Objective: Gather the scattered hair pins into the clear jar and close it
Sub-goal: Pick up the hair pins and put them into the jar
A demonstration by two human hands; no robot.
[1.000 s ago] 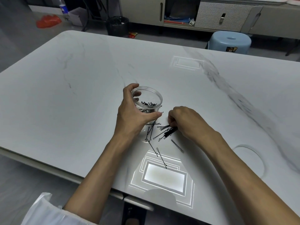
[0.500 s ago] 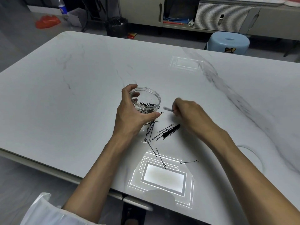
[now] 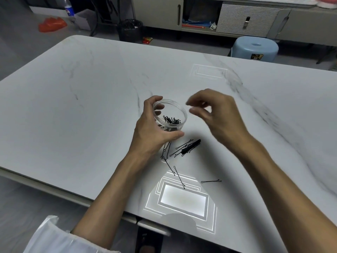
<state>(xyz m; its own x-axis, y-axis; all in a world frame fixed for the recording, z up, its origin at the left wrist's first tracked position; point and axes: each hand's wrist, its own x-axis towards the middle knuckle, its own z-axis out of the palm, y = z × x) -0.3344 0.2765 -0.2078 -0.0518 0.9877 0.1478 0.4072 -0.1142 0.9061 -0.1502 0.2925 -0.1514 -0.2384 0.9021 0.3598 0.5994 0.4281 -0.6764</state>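
One jar [image 3: 179, 111]; many loose hair pins [image 3: 191, 145]

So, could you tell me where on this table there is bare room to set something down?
The table is bare left of the left hand and jar, and beyond the jar toward the blue stool. Crowded: hair pins from the jar's near side down to the light reflection.

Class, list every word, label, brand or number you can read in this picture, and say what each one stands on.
Nothing here can be read as text.
Sticker on the blue stool: yellow and black, too small and blurred to read.
Label on the bottle: blue, blurred, no letters legible.
Clear jar: no writing visible.
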